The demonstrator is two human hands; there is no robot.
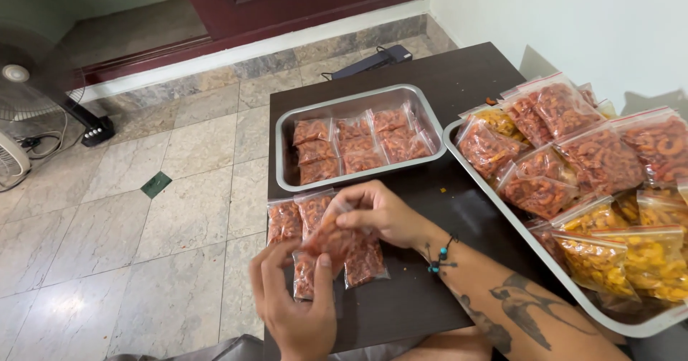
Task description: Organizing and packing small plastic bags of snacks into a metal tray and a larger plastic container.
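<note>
A dark, matte wooden table point(459, 81) fills the right half of the view above pale marbled floor tiles point(179, 210). At three o'clock on it lies a large steel tray point(502, 210), its rim smooth and curved, heaped with puffy clear zip bags point(602, 157) of red-orange and yellow curled snacks. At twelve o'clock sits a smaller rectangular steel tray point(287, 153) with rounded corners, holding flat little packets point(362, 146) of the reddish snack in neat rows. Just below it, at about nine o'clock from the hands, a few more small packets point(285, 221) lie flat on the bare wood.

Near six o'clock, the left hand point(294, 307) curls loosely under a small crinkly plastic packet point(335, 243) of reddish pieces, fingers half closed around its lower end. The right hand point(380, 214), a beaded cord at its wrist, pinches the packet's top edge between thumb and fingertips.
</note>
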